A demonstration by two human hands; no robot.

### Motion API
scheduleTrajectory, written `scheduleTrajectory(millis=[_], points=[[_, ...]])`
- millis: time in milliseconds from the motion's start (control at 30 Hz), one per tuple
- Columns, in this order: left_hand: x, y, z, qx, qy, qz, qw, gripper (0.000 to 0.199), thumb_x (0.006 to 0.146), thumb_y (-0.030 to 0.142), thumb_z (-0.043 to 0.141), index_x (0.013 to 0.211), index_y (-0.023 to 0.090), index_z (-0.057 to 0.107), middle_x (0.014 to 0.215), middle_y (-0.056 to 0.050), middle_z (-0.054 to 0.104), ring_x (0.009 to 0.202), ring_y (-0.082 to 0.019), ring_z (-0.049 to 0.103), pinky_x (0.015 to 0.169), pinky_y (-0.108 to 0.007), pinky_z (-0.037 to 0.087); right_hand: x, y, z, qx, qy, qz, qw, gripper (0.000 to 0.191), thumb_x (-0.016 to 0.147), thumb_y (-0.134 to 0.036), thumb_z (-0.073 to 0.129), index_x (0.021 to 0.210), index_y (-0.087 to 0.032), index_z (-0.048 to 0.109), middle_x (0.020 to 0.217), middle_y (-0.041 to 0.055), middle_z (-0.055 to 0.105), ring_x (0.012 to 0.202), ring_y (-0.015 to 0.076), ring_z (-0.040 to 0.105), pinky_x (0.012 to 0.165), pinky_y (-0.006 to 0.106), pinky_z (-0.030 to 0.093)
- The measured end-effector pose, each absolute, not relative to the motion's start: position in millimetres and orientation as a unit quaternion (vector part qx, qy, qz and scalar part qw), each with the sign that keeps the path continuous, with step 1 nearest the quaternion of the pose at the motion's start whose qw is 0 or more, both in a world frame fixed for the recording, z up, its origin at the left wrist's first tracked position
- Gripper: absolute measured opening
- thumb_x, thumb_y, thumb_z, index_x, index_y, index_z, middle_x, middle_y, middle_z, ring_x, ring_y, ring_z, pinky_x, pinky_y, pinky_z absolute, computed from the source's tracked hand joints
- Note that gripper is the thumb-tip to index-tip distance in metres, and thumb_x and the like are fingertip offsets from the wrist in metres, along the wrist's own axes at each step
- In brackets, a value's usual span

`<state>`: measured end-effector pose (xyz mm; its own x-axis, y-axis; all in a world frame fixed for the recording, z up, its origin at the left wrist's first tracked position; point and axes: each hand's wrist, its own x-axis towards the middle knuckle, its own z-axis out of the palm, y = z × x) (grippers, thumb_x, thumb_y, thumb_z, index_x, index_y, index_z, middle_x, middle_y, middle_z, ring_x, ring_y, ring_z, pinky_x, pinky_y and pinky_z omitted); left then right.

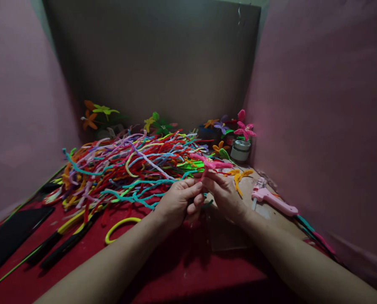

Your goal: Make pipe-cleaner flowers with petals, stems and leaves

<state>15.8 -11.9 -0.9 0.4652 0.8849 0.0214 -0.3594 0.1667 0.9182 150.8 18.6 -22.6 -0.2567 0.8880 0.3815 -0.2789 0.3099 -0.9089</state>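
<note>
A pink pipe-cleaner flower [211, 163] with spread petals and a pale centre is held up between my two hands. My left hand [182, 199] is closed, its thumb and fingers pinching the flower's stem just below the bloom. My right hand [224, 195] is closed on the same flower from the other side, with the fingers just under its petals. The fingertips of both hands meet at the stem, so the exact grip is partly hidden. Just behind lies a large heap of many-coloured pipe cleaners [144, 160].
A pink glue gun [274, 200] lies on cardboard at right, near an orange pipe-cleaner piece [238, 179]. Black-and-yellow pliers [68, 230], a yellow ring [110, 233] and a dark flat object [15, 234] lie at left. Finished flowers stand along the back, one in a white-banded jar [240, 151].
</note>
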Motion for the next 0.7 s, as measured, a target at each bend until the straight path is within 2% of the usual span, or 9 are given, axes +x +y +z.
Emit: scheduleTrajectory(millis=[100,200,267,367,467,600,700], points=[[12,-11,-2,0.448,0.226,0.416,0.758,0.017,0.084,0.027,0.050,0.073,0.015,0.051,0.046,0.008,0.040,0.027,-0.002,0.023,0.024,-0.014,0.031,154,19,-17,-0.236,-0.606,0.534,0.540,0.010,0.077,-0.027,0.061,0.077,-0.020,0.069,0.068,-0.0017,0.061,0.068,0.0120,0.053,0.069,0.025,0.042],[9,-10,-3,0.422,0.181,0.397,0.795,0.015,0.085,0.023,0.048,0.076,0.013,0.053,0.047,0.008,0.040,0.026,0.000,0.017,0.023,-0.012,0.031,155,21,-15,-0.197,-0.567,0.609,0.519,0.008,0.073,-0.026,0.065,0.070,-0.019,0.069,0.061,-0.0024,0.060,0.060,0.0105,0.051,0.065,0.025,0.042],[9,-10,-4,0.408,0.156,0.387,0.812,0.015,0.086,0.020,0.046,0.077,0.012,0.054,0.047,0.008,0.041,0.026,0.000,0.015,0.022,-0.012,0.031,155,23,-16,-0.184,-0.539,0.653,0.500,0.007,0.069,-0.026,0.068,0.073,-0.020,0.070,0.065,-0.0015,0.063,0.059,0.0101,0.052,0.061,0.024,0.042],[10,-9,-7,0.399,0.141,0.382,0.822,0.015,0.086,0.021,0.046,0.077,0.012,0.054,0.046,0.008,0.041,0.024,0.000,0.016,0.021,-0.012,0.031,155,24,-19,-0.181,-0.511,0.688,0.483,0.016,0.067,-0.028,0.071,0.082,-0.021,0.071,0.067,-0.0006,0.064,0.056,0.0098,0.053,0.056,0.023,0.042],[12,-7,-10,0.416,0.172,0.383,0.806,0.018,0.086,0.027,0.047,0.078,0.012,0.055,0.043,0.008,0.040,0.024,-0.001,0.020,0.023,-0.013,0.033,155,25,-22,-0.200,-0.472,0.697,0.501,0.013,0.065,-0.025,0.072,0.077,-0.021,0.071,0.063,-0.0014,0.063,0.056,0.0091,0.053,0.054,0.020,0.042],[15,-3,-13,0.455,0.245,0.416,0.748,0.026,0.082,0.038,0.053,0.080,0.012,0.056,0.048,0.005,0.048,0.028,-0.002,0.031,0.027,-0.016,0.037,153,28,-26,-0.215,-0.446,0.690,0.527,0.010,0.064,-0.022,0.073,0.074,-0.021,0.071,0.062,-0.0025,0.064,0.054,0.0086,0.052,0.053,0.020,0.042],[15,-2,-13,0.466,0.280,0.432,0.720,0.027,0.078,0.039,0.058,0.083,0.013,0.056,0.052,0.004,0.051,0.029,-0.003,0.034,0.027,-0.015,0.036,152,29,-28,-0.207,-0.465,0.678,0.531,0.011,0.065,-0.024,0.072,0.076,-0.021,0.071,0.065,-0.0020,0.065,0.056,0.0092,0.054,0.056,0.022,0.043]])
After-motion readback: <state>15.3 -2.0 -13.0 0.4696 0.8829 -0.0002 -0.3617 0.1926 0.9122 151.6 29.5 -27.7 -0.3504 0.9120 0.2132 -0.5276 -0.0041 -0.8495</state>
